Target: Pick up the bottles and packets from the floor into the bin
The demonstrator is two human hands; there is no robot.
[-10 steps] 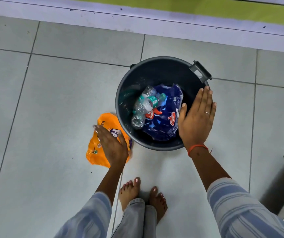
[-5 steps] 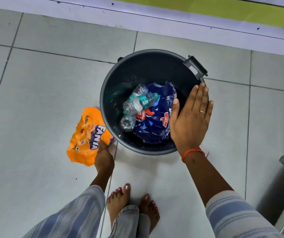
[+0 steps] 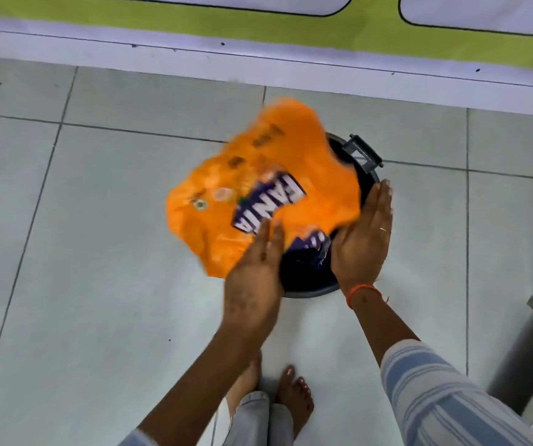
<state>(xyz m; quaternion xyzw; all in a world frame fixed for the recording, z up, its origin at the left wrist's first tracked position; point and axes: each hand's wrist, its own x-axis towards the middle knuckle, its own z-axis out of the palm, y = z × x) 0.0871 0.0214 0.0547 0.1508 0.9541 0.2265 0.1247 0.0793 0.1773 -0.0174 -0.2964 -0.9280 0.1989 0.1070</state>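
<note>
A: Room first. Grey tiled floor fills most of the frame; a white skirting with a green band runs across the top. Some metal fixture at the right edge, can't tell what.

B: Bin?

A: Dark round bin at frame centre, mostly hidden. Handle tab shows at its upper right. Near rim visible just above the wrists.

B: And the packet?

A: Orange packet is off the floor, spread wide over the bin mouth, blurred. Long axis runs lower left to upper right. Its left part overhangs the rim, above floor, not above the opening.

B: Who has it?

A: Left hand has it, at the packet's lower edge, fingers lying up along it. Whether they pinch it or just push flat, I cannot tell from this view. From that grip the packet lies up and slightly left in frame.

B: Right hand?

A: Right hand is flat, fingers straight, nothing in it, at the bin's right rim just beside the packet's right edge. A blue packet shows inside the bin between the two hands.

B: So the next move?

A: My read: push the orange one down and right, toward the opening. Left hand is nearer its centre; right can tuck the edge in. Risk is the overhang sliding out on the left.
</note>
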